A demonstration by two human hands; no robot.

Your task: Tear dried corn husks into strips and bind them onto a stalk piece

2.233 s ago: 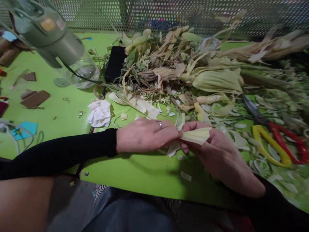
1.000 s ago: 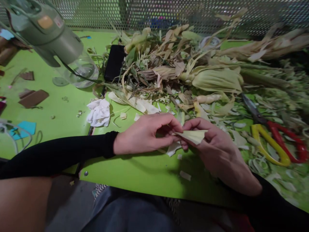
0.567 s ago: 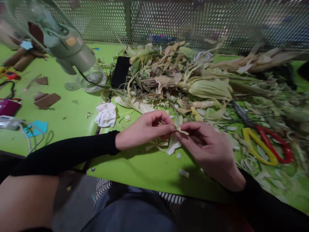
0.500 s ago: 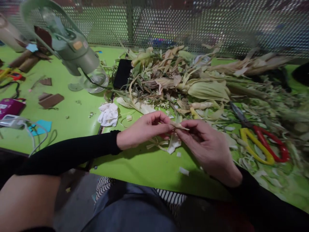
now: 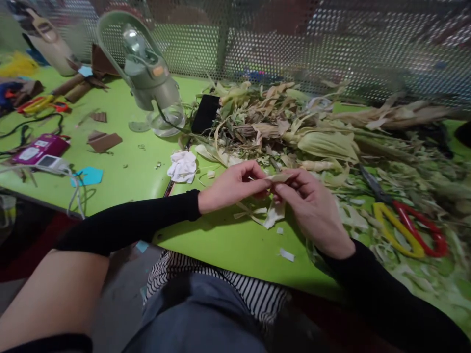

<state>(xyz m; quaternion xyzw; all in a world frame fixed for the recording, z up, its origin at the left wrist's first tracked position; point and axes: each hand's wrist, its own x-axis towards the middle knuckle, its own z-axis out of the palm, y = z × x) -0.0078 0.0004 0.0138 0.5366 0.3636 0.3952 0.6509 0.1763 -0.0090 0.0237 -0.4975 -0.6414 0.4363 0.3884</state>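
Note:
Both hands meet over the green table [image 5: 213, 240], pinching a small pale piece of corn husk [image 5: 279, 178] between them. My left hand [image 5: 235, 189] grips its left end with thumb and forefinger. From the other side, my right hand [image 5: 316, 208] holds it between thumb and fingers, its outer fingers curled. Below the hands, a white scrap [image 5: 274, 214] and thin pale strips lie on the table. Behind them spreads a heap of dried corn husks [image 5: 324, 140]. Scissors [image 5: 408, 228] with one yellow and one red handle rest to the right of my right hand.
A crumpled white tissue [image 5: 183, 166] lies left of the hands, with a black phone [image 5: 206, 113] behind it. Farther left are a green-grey lamp-like device [image 5: 152, 81], brown cardboard pieces [image 5: 105, 142] and a purple box [image 5: 42, 148]. A perforated screen [image 5: 265, 49] borders the back.
The view has shifted left, so the table things appear farther right. Both hands still pinch the husk, which now shows a broader, flatter face between the fingers.

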